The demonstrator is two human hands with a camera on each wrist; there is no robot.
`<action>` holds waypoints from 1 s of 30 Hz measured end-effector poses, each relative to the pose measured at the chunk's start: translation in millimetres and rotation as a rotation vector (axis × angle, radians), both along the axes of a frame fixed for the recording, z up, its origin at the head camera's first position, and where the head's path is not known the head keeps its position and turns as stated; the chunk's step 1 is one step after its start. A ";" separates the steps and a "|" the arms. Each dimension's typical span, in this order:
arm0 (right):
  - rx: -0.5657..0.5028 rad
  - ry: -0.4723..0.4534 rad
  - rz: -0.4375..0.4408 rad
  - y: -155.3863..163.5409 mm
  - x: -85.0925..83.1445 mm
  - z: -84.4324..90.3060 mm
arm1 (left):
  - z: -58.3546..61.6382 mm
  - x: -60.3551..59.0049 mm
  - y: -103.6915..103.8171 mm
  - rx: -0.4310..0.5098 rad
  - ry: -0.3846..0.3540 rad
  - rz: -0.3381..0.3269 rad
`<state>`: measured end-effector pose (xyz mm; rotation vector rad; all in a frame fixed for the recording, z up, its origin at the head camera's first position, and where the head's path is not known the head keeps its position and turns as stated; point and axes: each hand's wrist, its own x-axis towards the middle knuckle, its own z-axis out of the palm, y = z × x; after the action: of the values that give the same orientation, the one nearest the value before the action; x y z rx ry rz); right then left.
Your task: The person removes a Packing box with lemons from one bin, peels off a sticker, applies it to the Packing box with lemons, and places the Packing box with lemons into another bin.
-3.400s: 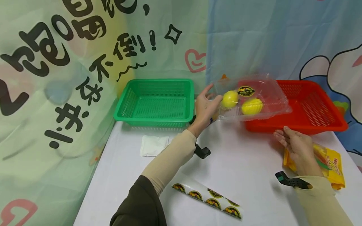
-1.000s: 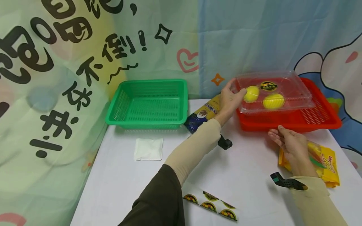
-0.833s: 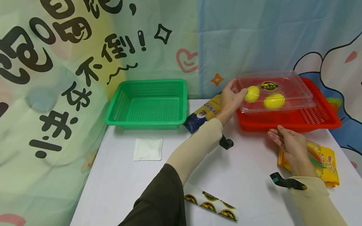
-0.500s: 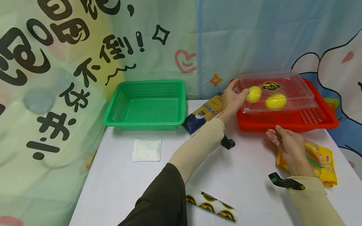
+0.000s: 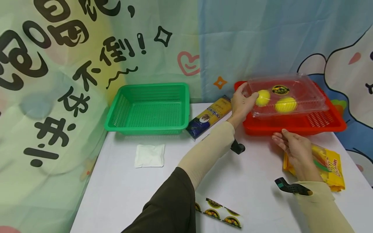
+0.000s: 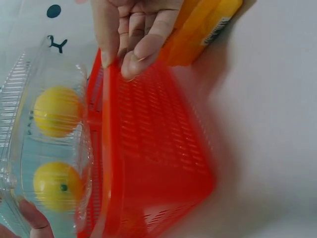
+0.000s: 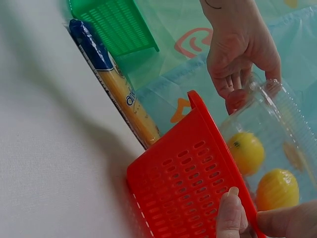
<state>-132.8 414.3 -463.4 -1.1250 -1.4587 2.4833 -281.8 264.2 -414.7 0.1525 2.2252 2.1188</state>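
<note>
My left hand (image 5: 243, 102) grips the left end of a clear plastic clamshell box (image 5: 309, 94), its thumb on the near side. Inside the box are two yellow lemons (image 5: 286, 105), and a round black label sticks to its lid. The box hangs over the red basket (image 5: 262, 130), tilted a little; whether it touches the rim behind is hard to tell. At the basket's front rim, my right hand (image 5: 300, 153) pinches the edge between thumb and curled fingers, as the left wrist view shows with the red rim (image 6: 111, 99) under the thumb.
A green basket (image 5: 147, 132) stands at the back left. Between the baskets lies a blue and yellow pasta packet (image 5: 210, 117). A yellow snack packet (image 5: 330, 166) lies beneath the right wrist. A white sachet (image 5: 149, 156) and a strip of round labels (image 5: 220, 213) are nearer.
Over three seconds my left hand has carried the box right, from the red basket's left side to above it. Lately hands and box barely move; the head view shifts slightly. The right hand keeps its hold.
</note>
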 end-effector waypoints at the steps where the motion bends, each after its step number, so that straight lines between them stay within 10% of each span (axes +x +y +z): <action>1: 0.005 -0.004 -0.002 0.0 -0.3 0.2 | -0.6 0.1 0.6 0.003 -0.001 -0.005; 30: 0.009 0.061 0.006 -0.9 3.8 1.1 | -17.1 4.0 28.7 -0.082 -0.063 0.053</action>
<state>-129.0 413.5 -462.3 -1.0350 -1.4574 2.4891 -277.8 292.9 -431.7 0.0231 2.2997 2.0240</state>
